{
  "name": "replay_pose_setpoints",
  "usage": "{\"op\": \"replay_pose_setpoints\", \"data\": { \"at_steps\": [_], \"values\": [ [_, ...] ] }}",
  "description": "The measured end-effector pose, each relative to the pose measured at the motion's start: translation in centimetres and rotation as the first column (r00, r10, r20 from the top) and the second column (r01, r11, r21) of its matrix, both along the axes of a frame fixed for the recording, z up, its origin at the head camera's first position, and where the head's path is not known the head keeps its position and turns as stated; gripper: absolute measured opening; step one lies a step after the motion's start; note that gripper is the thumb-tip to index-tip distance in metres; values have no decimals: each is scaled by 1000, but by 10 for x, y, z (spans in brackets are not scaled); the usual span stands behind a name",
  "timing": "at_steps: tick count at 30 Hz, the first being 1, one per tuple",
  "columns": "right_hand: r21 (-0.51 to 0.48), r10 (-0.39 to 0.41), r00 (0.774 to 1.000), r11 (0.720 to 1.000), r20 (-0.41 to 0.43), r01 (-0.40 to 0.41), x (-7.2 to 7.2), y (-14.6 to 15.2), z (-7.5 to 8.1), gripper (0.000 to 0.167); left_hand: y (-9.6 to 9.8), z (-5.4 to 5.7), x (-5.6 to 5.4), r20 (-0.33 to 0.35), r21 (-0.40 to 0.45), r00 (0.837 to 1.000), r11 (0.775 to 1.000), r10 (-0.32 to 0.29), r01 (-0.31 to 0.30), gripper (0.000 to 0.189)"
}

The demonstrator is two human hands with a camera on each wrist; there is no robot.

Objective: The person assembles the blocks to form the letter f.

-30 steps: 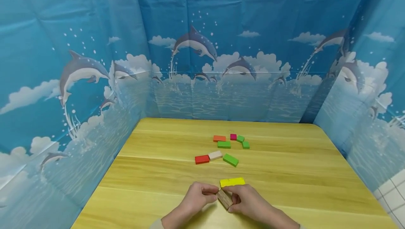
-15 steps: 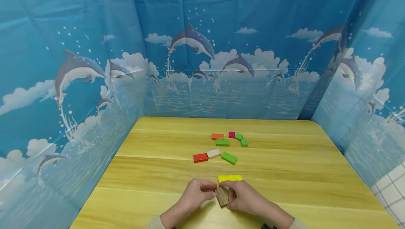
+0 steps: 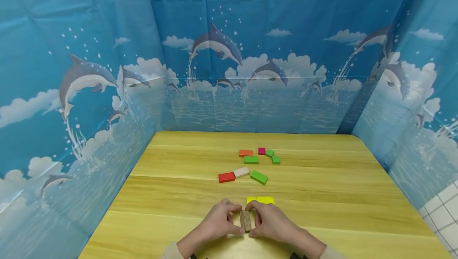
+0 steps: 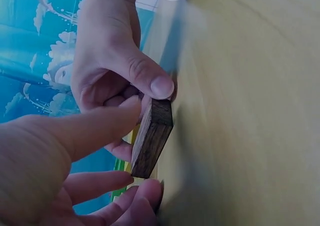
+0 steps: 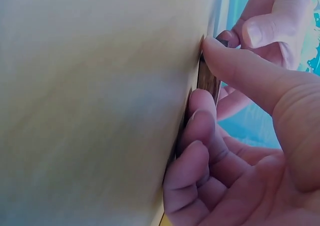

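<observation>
A brown wooden block stands lengthwise between the two hands near the front of the table. The left hand pinches it from the left, with thumb and index finger toward its near and far ends. From the right, the right hand does the same. In the left wrist view the right thumb presses the near end of the block. The right wrist view shows a strip of the block between right thumb and curled fingers. Just beyond the hands lies a bright yellow block, partly covered by the right hand.
Farther back on the wood-patterned table lie a red block, a pale block and a green block. Behind them are an orange block, a magenta block and several green ones. A dolphin-print curtain surrounds the table.
The brown block has turned from a slant to nearly straight away from the person and shifted slightly left. Both hands have moved with it; the other blocks lie as before.
</observation>
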State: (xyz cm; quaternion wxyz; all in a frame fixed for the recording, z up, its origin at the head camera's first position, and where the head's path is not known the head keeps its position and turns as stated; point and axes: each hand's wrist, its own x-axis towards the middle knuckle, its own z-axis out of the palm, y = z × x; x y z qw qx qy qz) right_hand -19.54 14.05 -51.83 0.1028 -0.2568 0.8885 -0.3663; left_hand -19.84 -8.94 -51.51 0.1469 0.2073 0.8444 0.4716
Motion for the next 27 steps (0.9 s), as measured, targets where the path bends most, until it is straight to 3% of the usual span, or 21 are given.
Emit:
{"op": "replay_pose_setpoints", "data": {
  "at_steps": [7,27],
  "values": [
    [21,8,1000,1000,-10,-7,2,-4,2,60,1,1,3,-103,-142,994,990,-35,20,72],
    [73,-17,999,997,-28,19,7,-4,-1,59,0,-3,5,-137,-200,990,980,-34,6,67]
  ]
}}
